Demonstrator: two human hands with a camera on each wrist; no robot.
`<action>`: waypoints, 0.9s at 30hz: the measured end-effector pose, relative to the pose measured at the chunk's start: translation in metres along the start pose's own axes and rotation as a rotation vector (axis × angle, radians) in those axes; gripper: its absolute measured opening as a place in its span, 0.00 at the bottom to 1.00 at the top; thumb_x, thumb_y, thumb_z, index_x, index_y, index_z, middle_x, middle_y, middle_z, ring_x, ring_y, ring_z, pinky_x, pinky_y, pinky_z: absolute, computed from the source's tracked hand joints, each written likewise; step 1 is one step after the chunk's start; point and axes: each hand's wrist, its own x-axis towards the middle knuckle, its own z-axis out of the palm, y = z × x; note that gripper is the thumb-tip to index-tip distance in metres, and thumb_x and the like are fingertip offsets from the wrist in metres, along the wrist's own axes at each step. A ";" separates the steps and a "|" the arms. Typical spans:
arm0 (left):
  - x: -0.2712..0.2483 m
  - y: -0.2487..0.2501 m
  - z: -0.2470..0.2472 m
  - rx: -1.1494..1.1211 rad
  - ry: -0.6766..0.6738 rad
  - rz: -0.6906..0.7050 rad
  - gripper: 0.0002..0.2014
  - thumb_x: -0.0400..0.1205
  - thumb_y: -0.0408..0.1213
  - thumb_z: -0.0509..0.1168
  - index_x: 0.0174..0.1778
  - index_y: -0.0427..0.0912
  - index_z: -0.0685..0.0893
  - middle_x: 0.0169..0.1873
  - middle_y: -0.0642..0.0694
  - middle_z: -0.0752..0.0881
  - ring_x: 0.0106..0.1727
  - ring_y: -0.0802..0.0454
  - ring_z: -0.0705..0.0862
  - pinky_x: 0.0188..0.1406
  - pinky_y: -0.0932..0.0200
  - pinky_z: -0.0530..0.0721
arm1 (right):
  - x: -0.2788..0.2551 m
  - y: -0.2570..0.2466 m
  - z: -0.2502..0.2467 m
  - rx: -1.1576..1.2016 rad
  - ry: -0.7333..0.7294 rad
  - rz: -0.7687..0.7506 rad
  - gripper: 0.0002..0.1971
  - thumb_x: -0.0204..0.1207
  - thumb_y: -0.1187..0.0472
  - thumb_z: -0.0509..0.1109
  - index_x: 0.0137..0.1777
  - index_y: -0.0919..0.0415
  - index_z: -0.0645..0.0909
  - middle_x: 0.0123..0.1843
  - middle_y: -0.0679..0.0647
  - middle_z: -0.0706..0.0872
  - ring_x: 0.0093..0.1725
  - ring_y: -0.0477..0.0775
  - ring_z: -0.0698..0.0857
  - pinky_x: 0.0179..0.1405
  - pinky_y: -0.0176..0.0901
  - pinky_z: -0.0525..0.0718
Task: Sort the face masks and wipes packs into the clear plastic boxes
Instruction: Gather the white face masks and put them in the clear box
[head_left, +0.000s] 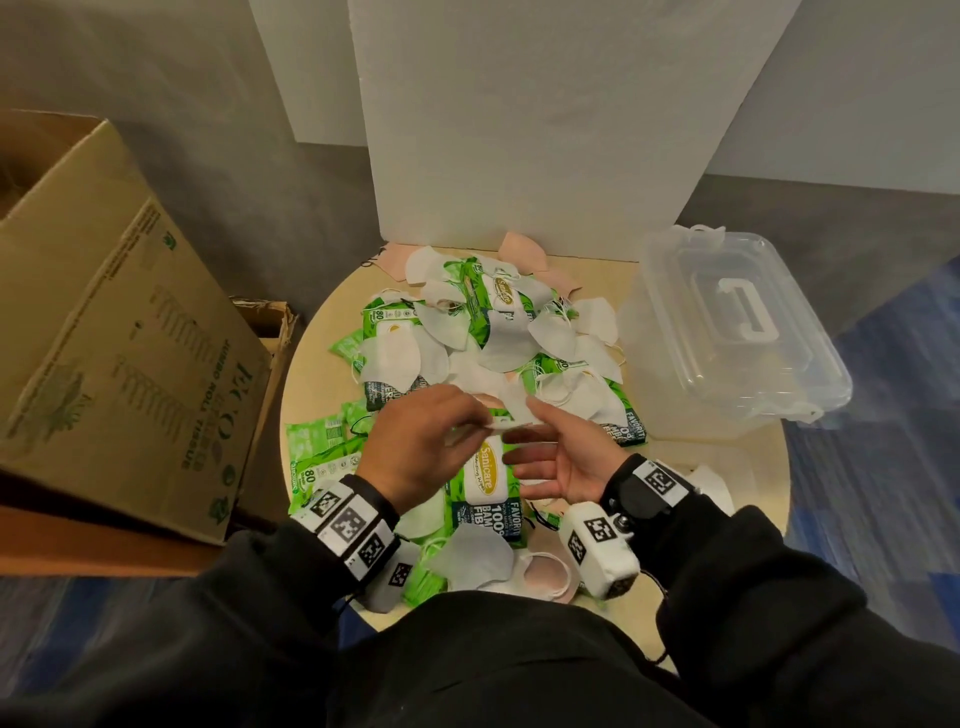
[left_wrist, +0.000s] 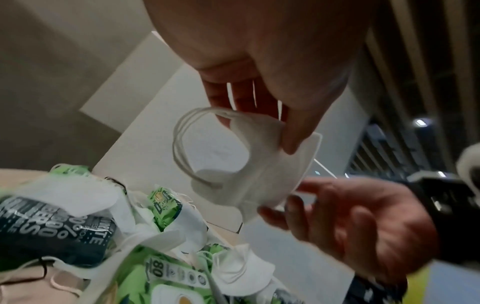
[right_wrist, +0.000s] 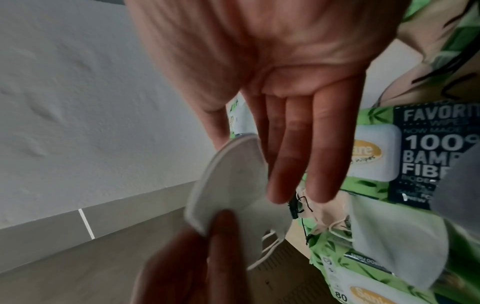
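A heap of white and pink face masks (head_left: 550, 332) and green wipes packs (head_left: 483, 488) covers the round table (head_left: 311, 338). My left hand (head_left: 483, 415) hovers over the heap's near side and pinches one white mask (left_wrist: 259, 164) between thumb and fingers, its ear loops hanging free. My right hand (head_left: 519, 447) faces it, palm turned left and fingers straight, with fingertips (left_wrist: 298, 185) touching the mask's edge. In the right wrist view the same mask (right_wrist: 228, 195) lies against my straight fingers (right_wrist: 285, 164). A clear plastic box (head_left: 727, 332) with its lid on stands at the table's right.
A large cardboard box (head_left: 130, 338) lies tilted left of the table. White foam boards (head_left: 545, 130) stand behind the heap. Carpeted floor (head_left: 883, 441) surrounds the table. Masks also lie along the near table edge (head_left: 478, 561).
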 end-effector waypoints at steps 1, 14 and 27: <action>-0.001 0.000 0.003 0.065 -0.033 0.077 0.01 0.81 0.40 0.74 0.45 0.47 0.89 0.39 0.52 0.87 0.40 0.48 0.85 0.36 0.54 0.80 | 0.000 -0.001 0.002 -0.004 0.009 -0.034 0.22 0.83 0.45 0.71 0.61 0.66 0.85 0.44 0.63 0.92 0.34 0.57 0.92 0.27 0.51 0.91; -0.011 -0.001 0.025 -0.150 -0.007 -0.156 0.22 0.74 0.59 0.81 0.57 0.52 0.88 0.54 0.56 0.85 0.56 0.59 0.82 0.55 0.64 0.80 | -0.019 -0.002 -0.038 -0.615 0.083 -0.472 0.03 0.77 0.62 0.79 0.45 0.61 0.94 0.38 0.56 0.91 0.38 0.50 0.89 0.35 0.47 0.90; 0.003 0.017 0.095 -0.596 -0.622 -0.752 0.09 0.73 0.33 0.81 0.47 0.40 0.93 0.36 0.39 0.92 0.38 0.50 0.89 0.48 0.48 0.87 | -0.033 0.030 -0.147 -0.425 0.291 -0.330 0.03 0.78 0.64 0.78 0.48 0.63 0.92 0.34 0.52 0.91 0.33 0.48 0.87 0.25 0.46 0.89</action>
